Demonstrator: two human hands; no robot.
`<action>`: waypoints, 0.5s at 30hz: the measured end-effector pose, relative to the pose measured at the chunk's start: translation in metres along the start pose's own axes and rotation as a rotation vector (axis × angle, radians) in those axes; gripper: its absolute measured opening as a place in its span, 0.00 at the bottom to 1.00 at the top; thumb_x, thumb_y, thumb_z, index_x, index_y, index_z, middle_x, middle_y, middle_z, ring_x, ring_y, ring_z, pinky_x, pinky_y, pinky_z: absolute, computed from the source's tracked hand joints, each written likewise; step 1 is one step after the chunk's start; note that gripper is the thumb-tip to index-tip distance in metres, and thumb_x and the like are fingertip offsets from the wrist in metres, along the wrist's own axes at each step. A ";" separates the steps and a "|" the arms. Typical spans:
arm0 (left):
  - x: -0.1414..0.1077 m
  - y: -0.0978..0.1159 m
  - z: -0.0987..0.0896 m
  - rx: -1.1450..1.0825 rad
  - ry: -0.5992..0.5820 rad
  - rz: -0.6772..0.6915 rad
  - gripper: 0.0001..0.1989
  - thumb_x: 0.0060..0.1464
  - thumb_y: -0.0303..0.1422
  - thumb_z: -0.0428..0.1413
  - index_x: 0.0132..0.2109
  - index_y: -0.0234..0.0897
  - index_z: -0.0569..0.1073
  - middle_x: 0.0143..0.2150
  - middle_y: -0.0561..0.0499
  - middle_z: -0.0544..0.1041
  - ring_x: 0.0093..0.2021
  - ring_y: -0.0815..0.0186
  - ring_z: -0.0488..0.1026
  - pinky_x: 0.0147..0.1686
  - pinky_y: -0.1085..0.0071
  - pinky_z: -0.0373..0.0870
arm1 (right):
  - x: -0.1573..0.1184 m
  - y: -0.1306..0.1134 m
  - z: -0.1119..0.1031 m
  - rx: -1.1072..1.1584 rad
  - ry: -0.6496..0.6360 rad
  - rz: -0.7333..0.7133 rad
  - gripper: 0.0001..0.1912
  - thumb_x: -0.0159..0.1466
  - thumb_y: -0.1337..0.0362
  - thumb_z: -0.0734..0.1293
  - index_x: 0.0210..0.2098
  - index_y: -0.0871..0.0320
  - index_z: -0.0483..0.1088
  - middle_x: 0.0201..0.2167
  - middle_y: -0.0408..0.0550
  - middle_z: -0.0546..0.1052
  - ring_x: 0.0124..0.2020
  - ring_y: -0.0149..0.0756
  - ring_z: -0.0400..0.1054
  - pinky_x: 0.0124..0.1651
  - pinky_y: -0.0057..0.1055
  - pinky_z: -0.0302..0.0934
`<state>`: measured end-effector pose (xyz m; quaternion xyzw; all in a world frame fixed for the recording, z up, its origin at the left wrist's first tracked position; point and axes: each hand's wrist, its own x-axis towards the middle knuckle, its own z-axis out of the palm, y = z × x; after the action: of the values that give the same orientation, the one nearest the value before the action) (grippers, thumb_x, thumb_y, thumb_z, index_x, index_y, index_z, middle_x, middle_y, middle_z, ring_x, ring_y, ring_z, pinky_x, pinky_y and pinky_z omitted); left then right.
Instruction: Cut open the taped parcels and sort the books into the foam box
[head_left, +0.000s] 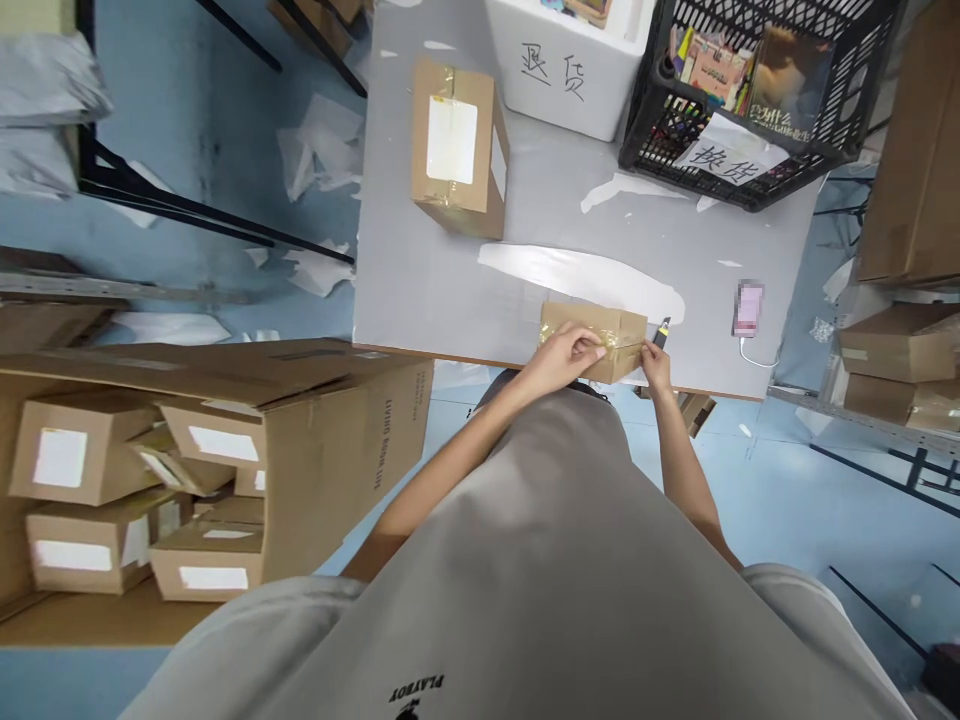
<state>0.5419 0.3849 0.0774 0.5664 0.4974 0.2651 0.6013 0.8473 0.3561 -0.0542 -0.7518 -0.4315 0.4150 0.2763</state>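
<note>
A small brown cardboard box with shiny packing tape lies at the table's front edge, close to my body. My left hand rests on its taped top with fingers curled in and pressed together. Whatever those fingers pinch is too small to make out. At the box's right side, my right hand is closed around a utility knife, its tip pointing up and away from me. Just behind the box lies a long strip of white paper.
A taped carton with white labels stands at the back left of the grey table. Behind are a white foam bin and a black crate of books. A phone lies right. A large carton holds several boxes.
</note>
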 end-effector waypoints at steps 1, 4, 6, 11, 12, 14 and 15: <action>0.004 0.004 0.001 0.015 -0.030 0.008 0.15 0.71 0.47 0.65 0.53 0.42 0.85 0.56 0.45 0.82 0.52 0.58 0.83 0.62 0.59 0.82 | -0.002 -0.003 0.001 -0.003 0.021 0.040 0.33 0.72 0.40 0.63 0.52 0.60 0.87 0.46 0.55 0.90 0.53 0.52 0.82 0.62 0.52 0.78; 0.009 0.002 -0.007 0.033 -0.039 0.017 0.15 0.71 0.47 0.65 0.53 0.41 0.84 0.56 0.44 0.82 0.53 0.58 0.83 0.61 0.59 0.82 | -0.010 -0.014 0.005 -0.012 0.042 0.111 0.29 0.72 0.43 0.63 0.47 0.60 0.86 0.42 0.53 0.89 0.49 0.50 0.82 0.59 0.50 0.79; 0.008 -0.010 -0.024 0.015 -0.007 0.007 0.16 0.71 0.48 0.64 0.52 0.40 0.84 0.55 0.44 0.82 0.52 0.58 0.83 0.61 0.59 0.82 | -0.017 -0.022 0.007 -0.004 0.057 0.115 0.26 0.71 0.45 0.65 0.46 0.59 0.86 0.42 0.53 0.89 0.50 0.50 0.82 0.60 0.49 0.79; 0.000 -0.062 -0.086 -0.015 0.225 -0.181 0.21 0.68 0.53 0.65 0.47 0.38 0.83 0.53 0.42 0.86 0.53 0.54 0.83 0.60 0.59 0.81 | -0.034 -0.056 0.030 0.061 0.064 0.155 0.27 0.66 0.45 0.74 0.50 0.62 0.84 0.47 0.61 0.90 0.52 0.53 0.84 0.63 0.50 0.79; -0.002 -0.073 -0.098 -0.016 0.274 -0.232 0.22 0.67 0.54 0.65 0.46 0.38 0.82 0.53 0.41 0.86 0.54 0.53 0.83 0.61 0.58 0.80 | -0.037 -0.066 0.038 0.052 0.039 0.146 0.28 0.66 0.44 0.74 0.52 0.62 0.84 0.47 0.61 0.90 0.51 0.53 0.84 0.62 0.51 0.79; -0.004 -0.092 -0.120 -0.022 0.343 -0.325 0.22 0.66 0.54 0.66 0.47 0.37 0.81 0.53 0.41 0.87 0.55 0.52 0.83 0.61 0.58 0.79 | -0.047 -0.091 0.058 -0.010 -0.017 0.085 0.29 0.69 0.42 0.73 0.54 0.61 0.84 0.49 0.60 0.90 0.51 0.53 0.85 0.61 0.52 0.81; -0.004 -0.100 -0.129 -0.025 0.376 -0.361 0.22 0.66 0.54 0.66 0.48 0.37 0.81 0.53 0.41 0.87 0.56 0.51 0.83 0.61 0.59 0.78 | -0.053 -0.106 0.067 -0.062 -0.043 0.029 0.29 0.71 0.42 0.72 0.57 0.59 0.84 0.51 0.61 0.89 0.52 0.53 0.85 0.61 0.52 0.81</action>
<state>0.3999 0.4132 0.0018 0.4020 0.6899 0.2602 0.5428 0.7298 0.3635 0.0140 -0.7573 -0.4388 0.4214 0.2376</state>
